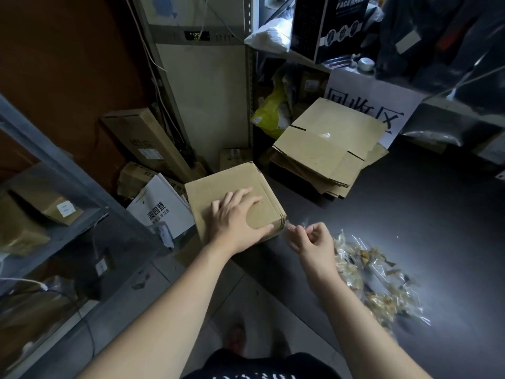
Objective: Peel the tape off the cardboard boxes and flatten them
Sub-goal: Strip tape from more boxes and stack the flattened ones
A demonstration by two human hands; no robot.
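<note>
A small closed brown cardboard box (218,187) stands at the near left edge of the dark table. My left hand (237,217) lies on its top, fingers spread and the thumb hooked over the near right edge. Just right of the box corner, my right hand (311,242) pinches a thin strip of clear tape (289,227) that runs from the box's right side. A heap of peeled clear tape (374,277) lies on the table to the right of that hand.
A stack of flattened boxes (328,149) lies at the back of the dark table (437,214), below a white sign. Long cartons (147,143) and a white bag (161,206) crowd the floor at left beside a grey shelf (54,165).
</note>
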